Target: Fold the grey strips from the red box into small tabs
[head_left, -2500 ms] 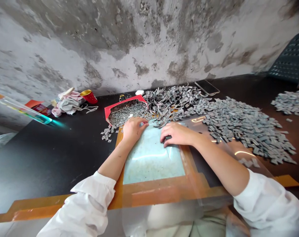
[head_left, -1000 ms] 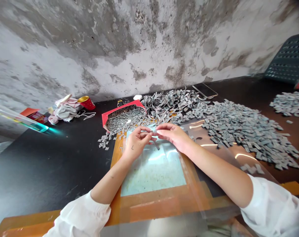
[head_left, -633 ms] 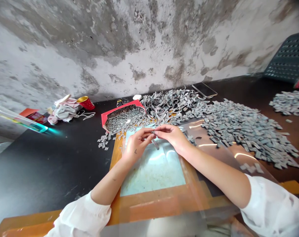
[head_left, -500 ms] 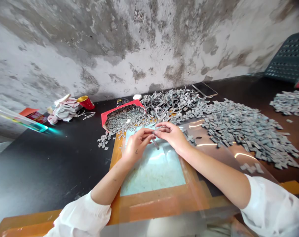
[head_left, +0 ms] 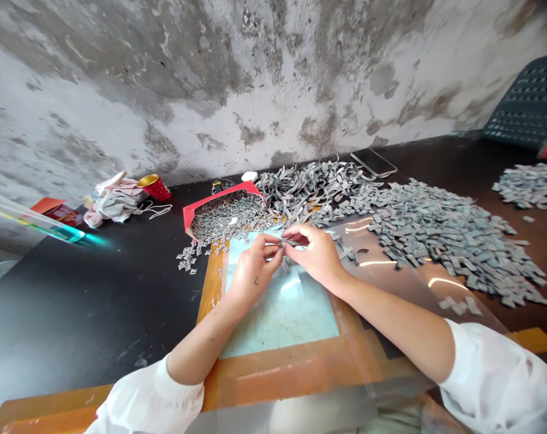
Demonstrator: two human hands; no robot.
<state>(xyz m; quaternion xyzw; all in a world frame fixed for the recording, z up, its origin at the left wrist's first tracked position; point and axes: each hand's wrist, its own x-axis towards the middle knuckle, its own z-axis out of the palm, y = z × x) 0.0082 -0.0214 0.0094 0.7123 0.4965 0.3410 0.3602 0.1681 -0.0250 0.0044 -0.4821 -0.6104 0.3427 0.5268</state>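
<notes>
My left hand (head_left: 254,268) and my right hand (head_left: 315,253) meet above a pale blue sheet (head_left: 291,319) taped to the table. Both pinch a small grey strip (head_left: 282,243) between thumb and fingertips; the fingers partly cover it. Just beyond my left hand lies a red-rimmed box (head_left: 192,212) on its side, with many small grey pieces (head_left: 228,214) inside and spilling out. Behind my right hand is a heap of curved grey strips (head_left: 309,187), and a pile of short grey pieces (head_left: 440,229) spreads to the right.
A phone (head_left: 373,163) lies by the wall. To the left are a red cup (head_left: 156,188), crumpled cloth (head_left: 118,202) and a clear tube-like object (head_left: 38,222) with a blue glow. A dark perforated basket (head_left: 526,105) and another grey pile (head_left: 533,185) are at the far right.
The strip hanging below my fingertips earlier now lies more level between both hands. My left hand has turned slightly, and its fingers are more bent.
</notes>
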